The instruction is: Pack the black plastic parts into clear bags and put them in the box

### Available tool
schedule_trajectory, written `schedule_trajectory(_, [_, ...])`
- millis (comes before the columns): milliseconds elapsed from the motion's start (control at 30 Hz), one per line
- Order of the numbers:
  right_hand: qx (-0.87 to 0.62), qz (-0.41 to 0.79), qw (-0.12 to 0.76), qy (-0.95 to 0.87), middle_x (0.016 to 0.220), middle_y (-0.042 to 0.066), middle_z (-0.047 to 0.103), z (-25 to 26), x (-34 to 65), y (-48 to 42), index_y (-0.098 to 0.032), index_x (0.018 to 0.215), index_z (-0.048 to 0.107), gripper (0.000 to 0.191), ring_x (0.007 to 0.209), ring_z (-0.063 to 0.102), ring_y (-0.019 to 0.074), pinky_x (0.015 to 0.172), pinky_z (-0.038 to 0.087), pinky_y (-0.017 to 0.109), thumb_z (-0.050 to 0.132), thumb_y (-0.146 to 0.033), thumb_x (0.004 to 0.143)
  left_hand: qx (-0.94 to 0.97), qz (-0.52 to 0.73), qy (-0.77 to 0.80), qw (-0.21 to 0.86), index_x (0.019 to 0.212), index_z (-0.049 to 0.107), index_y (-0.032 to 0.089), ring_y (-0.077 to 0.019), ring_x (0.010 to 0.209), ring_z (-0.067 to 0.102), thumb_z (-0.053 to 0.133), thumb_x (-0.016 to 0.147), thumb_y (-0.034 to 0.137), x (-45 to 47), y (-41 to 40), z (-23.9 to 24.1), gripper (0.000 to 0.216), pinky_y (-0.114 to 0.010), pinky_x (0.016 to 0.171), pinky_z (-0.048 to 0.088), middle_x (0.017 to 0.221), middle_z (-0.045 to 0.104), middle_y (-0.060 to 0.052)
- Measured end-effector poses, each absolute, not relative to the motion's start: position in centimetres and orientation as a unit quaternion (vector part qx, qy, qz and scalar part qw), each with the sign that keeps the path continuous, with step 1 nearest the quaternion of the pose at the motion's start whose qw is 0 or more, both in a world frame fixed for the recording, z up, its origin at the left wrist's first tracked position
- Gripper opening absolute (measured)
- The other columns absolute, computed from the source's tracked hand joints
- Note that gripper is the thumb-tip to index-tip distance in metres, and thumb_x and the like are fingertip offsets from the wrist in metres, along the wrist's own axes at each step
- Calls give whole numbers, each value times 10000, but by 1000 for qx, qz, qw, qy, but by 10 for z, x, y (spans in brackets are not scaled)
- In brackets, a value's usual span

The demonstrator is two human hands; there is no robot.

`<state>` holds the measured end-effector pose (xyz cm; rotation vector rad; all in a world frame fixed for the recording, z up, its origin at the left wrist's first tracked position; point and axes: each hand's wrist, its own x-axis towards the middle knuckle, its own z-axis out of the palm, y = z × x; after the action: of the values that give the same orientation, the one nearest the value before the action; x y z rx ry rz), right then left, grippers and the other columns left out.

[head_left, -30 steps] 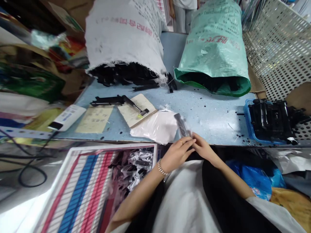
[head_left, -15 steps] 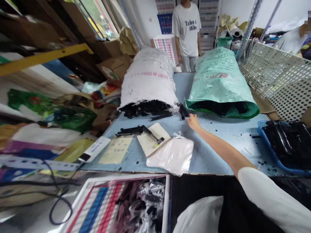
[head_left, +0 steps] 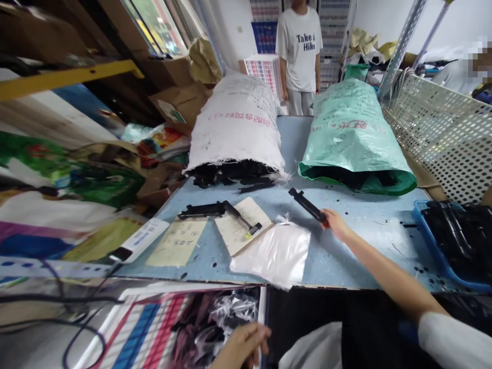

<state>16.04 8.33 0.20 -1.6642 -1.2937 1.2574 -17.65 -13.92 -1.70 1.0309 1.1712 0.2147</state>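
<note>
My right hand (head_left: 333,223) is stretched out over the blue table (head_left: 357,241) and is closed on one end of a long black plastic part (head_left: 306,204), which is lifted slightly and points up-left toward the sacks. My left hand (head_left: 243,348) is low at the bottom edge, fingers curled, above the box of bagged black parts (head_left: 215,323); whether it holds anything is unclear. A stack of clear plastic bags (head_left: 273,252) lies on the table near its front edge.
A white sack (head_left: 236,123) and a green sack (head_left: 353,133), both spilling black parts, lie at the back. A blue tray of black parts (head_left: 457,241) sits right, by a perforated panel (head_left: 438,128). Paper cards, another black part (head_left: 205,209). A person in a white T-shirt (head_left: 299,48) stands beyond.
My right hand reached to the sack mouths, took a black part and has drawn it back toward me. My left hand dropped to the box at the bottom. The camera tilted up.
</note>
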Motion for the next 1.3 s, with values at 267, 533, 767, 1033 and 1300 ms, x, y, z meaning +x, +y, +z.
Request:
schedule_trajectory(267, [-502,426,375,-652,916,43,614,13,185,-73,-229,1094,624,364,811,617,169,775,522,323,374,-488,1034,343,464,434,692,1435,411,260,-207,962,685,671,841,587,17,-30,45,726,-349,834,573,1155,670,-93])
schedule_trajectory(533, [-455,4,176,-873,955,119,643,84,262,-5,-204,1088,643,290,866,575,243,746,460,383,412,-373,1038,414,329,406,745,1521,289,256,-134,710,654,699,812,550,47,-28,70,871,-265,650,541,939,657,-18])
schedule_trajectory(767, [-329,55,99,-937,757,80,601,89,279,16,-213,800,619,398,730,519,199,650,382,339,372,-409,1042,431,246,422,759,1448,389,174,-156,582,628,636,832,562,57,-28,76,768,-246,546,485,655,634,11])
schedule_trajectory(1033, [-504,145,194,-829,992,99,658,51,257,-25,-191,1131,589,418,894,592,216,768,461,342,291,-474,1058,363,390,448,718,1282,490,191,-147,625,662,701,757,560,73,6,57,675,-255,556,531,837,647,-6])
schedule_trajectory(1300, [-512,95,176,-835,860,95,640,37,234,-59,-189,899,583,317,809,560,221,714,433,344,366,-364,1048,365,413,436,712,1198,530,205,-128,655,663,671,803,535,80,10,53,534,-251,592,548,939,660,-21])
